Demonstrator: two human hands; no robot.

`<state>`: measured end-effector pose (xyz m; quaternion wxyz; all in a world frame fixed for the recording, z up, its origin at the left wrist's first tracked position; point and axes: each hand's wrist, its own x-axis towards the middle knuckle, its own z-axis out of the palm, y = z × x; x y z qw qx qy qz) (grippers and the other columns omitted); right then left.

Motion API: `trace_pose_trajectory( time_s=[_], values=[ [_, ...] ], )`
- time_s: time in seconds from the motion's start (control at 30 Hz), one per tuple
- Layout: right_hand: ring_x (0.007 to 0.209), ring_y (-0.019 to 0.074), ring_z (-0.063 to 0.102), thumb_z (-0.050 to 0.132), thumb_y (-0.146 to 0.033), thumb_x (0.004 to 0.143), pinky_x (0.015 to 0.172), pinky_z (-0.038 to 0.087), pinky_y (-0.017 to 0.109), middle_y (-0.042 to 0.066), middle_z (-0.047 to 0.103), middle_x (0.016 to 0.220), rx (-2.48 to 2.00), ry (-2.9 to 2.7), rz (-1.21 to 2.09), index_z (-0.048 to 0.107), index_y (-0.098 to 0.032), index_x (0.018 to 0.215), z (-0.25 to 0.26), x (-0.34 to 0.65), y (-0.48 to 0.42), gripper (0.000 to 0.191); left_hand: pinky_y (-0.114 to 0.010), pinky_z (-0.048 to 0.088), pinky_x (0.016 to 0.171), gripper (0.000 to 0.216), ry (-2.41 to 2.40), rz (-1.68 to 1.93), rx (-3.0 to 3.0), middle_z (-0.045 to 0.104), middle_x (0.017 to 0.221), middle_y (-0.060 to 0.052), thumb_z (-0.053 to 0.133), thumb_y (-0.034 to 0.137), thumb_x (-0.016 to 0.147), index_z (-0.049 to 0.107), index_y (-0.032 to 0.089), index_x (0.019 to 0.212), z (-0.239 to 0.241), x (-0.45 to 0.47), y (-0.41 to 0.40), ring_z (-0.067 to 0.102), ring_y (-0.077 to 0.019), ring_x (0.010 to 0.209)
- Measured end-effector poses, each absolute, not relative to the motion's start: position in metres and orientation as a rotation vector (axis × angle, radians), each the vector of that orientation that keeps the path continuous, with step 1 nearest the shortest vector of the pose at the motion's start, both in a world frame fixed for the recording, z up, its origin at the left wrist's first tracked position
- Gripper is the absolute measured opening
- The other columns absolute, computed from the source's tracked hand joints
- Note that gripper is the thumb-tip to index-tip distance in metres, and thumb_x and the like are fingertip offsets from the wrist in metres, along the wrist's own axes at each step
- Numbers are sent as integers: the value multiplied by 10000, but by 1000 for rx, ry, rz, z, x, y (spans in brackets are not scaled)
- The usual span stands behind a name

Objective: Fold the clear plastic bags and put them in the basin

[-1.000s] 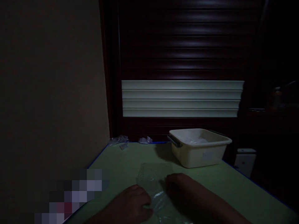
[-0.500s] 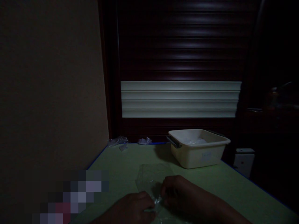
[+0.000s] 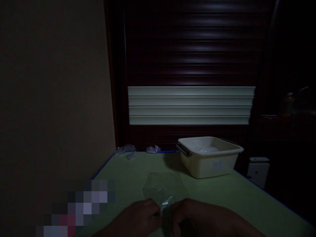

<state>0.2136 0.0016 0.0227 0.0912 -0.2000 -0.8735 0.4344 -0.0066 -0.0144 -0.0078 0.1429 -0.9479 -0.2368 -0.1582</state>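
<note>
A clear plastic bag (image 3: 165, 182) lies on the green tabletop (image 3: 128, 179) in front of me, its near part bunched up and shining between my hands. My left hand (image 3: 145, 214) is closed, pinching the near left part of the bag. Opposite it, my right hand (image 3: 190, 215) curls its fingers around the near right part of the same bag. The two hands are close together at the bottom of the view. Dim light hides the exact fingertips and whatever may be inside the bag.
A cream plastic tub (image 3: 209, 164) with dark handles stands at the back right, with whitish clear plastic inside. Crumpled clear bags (image 3: 124, 149) and a small packet (image 3: 130, 155) lie at the far left edge. A wall (image 3: 56, 98) borders the left side; a blurred patch covers the lower left.
My right hand has moved down toward me, lower in the view. The bunched part of the bag has shifted and now stands up between both hands.
</note>
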Motion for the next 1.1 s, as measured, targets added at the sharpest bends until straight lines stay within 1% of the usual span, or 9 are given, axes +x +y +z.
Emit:
trace_pose_trajectory(
  time_s=[0.2,0.27,0.37,0.47,0.57,0.73,0.93,1.0,1.1],
  values=[
    [618,89,493,655,-34,638,607,398,183,-39,536,667,-510,-2606,1231,582,-137,622,15,215,1,127,-206,437,637,32,-780,-480,-2763,653,859,-3,633,189,859,643,207,883,-5,-8,-20,599,-142,745],
    [604,91,485,628,-43,656,596,392,187,-42,523,647,-463,-2596,1233,564,-147,603,15,216,1,134,-217,439,666,40,-876,-513,-2768,660,844,1,657,194,844,637,193,878,-3,-7,-20,604,-143,754],
    [583,87,462,598,-48,658,587,380,188,-49,487,616,-364,-2553,1283,519,-155,561,20,216,-2,165,-224,422,678,71,-785,-540,-2755,661,809,22,710,189,806,641,200,822,-3,-6,-19,594,-135,738],
    [584,80,452,594,-32,619,559,363,178,-40,517,655,-429,-2478,1400,557,-145,608,26,215,-5,119,-237,410,703,103,-748,-532,-2782,663,843,25,727,173,786,639,216,817,-4,-5,-18,586,-141,768],
    [554,70,424,637,-118,649,521,342,175,-45,517,633,-644,-2335,1494,597,-138,677,28,216,-5,53,-223,413,677,121,-958,-600,-2854,665,817,27,718,185,796,613,202,853,-10,-4,-16,583,-134,742],
    [549,69,419,703,-256,661,523,333,190,-43,503,609,-762,-1958,1528,560,-140,672,17,215,9,185,-236,416,636,87,-959,-607,-2807,643,724,29,605,214,877,600,187,795,-16,-2,-14,582,-137,665],
    [504,80,420,686,-270,649,488,318,204,-69,480,581,-792,-1777,1436,543,-161,862,2,209,23,279,-235,432,698,121,-602,-513,-2733,685,835,2,517,135,935,608,180,870,-1,-5,-18,607,-137,748],
    [516,93,452,638,-231,678,490,338,205,-63,494,593,-863,-1842,1322,533,-164,932,0,209,23,284,-236,434,673,111,-513,-570,-2720,683,809,0,531,165,930,594,175,839,-6,-7,-14,603,-137,728],
    [577,119,530,550,-127,719,516,376,213,-10,587,690,-1081,-2025,1024,522,-157,1074,0,212,21,357,-245,427,643,156,-508,-656,-2681,677,808,-8,551,179,911,569,177,756,-19,-10,-5,590,-144,725]
  ],
)
